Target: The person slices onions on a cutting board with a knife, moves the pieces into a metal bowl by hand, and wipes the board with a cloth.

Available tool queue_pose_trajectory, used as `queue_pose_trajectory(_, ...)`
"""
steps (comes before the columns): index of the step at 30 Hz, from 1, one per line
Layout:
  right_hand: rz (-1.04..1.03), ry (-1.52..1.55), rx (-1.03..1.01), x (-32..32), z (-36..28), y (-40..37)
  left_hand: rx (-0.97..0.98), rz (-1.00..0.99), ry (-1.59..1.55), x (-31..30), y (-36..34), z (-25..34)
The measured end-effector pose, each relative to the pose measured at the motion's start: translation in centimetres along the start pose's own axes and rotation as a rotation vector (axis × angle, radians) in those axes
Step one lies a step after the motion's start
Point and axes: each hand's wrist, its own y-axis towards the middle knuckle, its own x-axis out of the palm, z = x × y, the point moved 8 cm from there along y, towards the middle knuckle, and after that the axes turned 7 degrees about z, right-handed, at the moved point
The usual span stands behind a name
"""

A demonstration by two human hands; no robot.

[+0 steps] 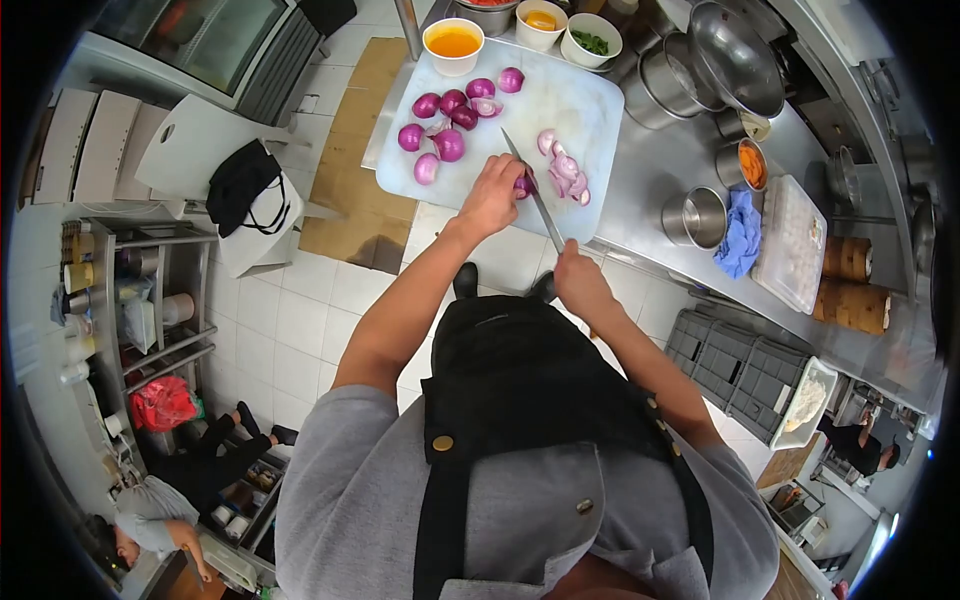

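Observation:
My right hand (582,282) is closed around the handle of a kitchen knife (541,205), its blade angled up and left over the white cutting board (590,100). Against the blade's left side, the fingers of my left hand (490,200) press down on a red onion (523,187), partly hidden by them. Sliced onion pieces (566,175) lie to the right of the blade. Several peeled red onions (450,145) are grouped on the board's left part, beyond my left hand.
Along the board's far edge stand a tub of orange liquid (453,45) and a bowl of chopped greens (590,42). To the right are metal pots (694,217), a blue cloth (739,234) and a lidded plastic box (790,245). Another person (165,510) is at the lower left.

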Motion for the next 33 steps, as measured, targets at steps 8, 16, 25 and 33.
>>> queue_pose_trajectory(8,0.003,-0.024,-0.025,-1.9,-1.7,-0.3,0.019,0.086,-0.011,-0.2,-0.4,-0.3)
queue_pose_trajectory(16,0.025,-0.082,-0.028,-0.7,0.3,3.5,0.066,0.132,-0.034,-0.8,-0.4,-0.1)
queue_pose_trajectory(25,0.173,-0.014,-0.039,-2.4,-0.4,2.7,-0.098,0.254,0.067,-0.2,-0.7,0.0)
queue_pose_trajectory(33,0.145,-0.01,0.002,0.9,-1.6,1.9,-0.026,-0.119,0.05,0.5,-0.1,-0.2)
